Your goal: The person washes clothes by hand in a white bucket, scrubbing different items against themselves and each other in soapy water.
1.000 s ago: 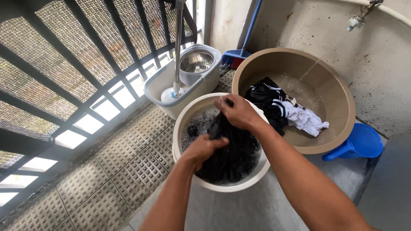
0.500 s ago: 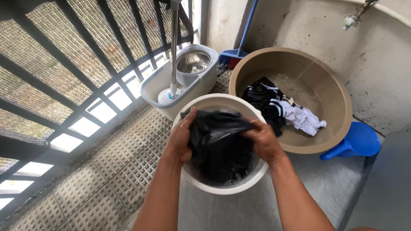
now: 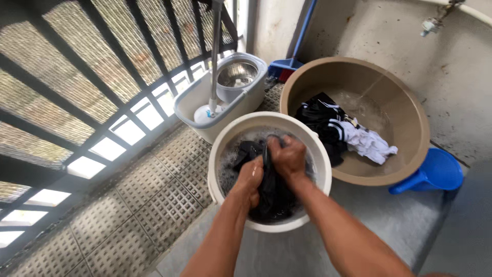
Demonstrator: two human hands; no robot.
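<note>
A wide tan basin (image 3: 410,154) holds water with black and white clothes (image 3: 343,131). Beside it, the white bucket (image 3: 318,149) holds suds and a black garment (image 3: 271,190). Both forearms reach down into it, the left hand (image 3: 249,177) and right hand (image 3: 287,156) fisted tight on the wet cloth, knuckles nearly touching.
</note>
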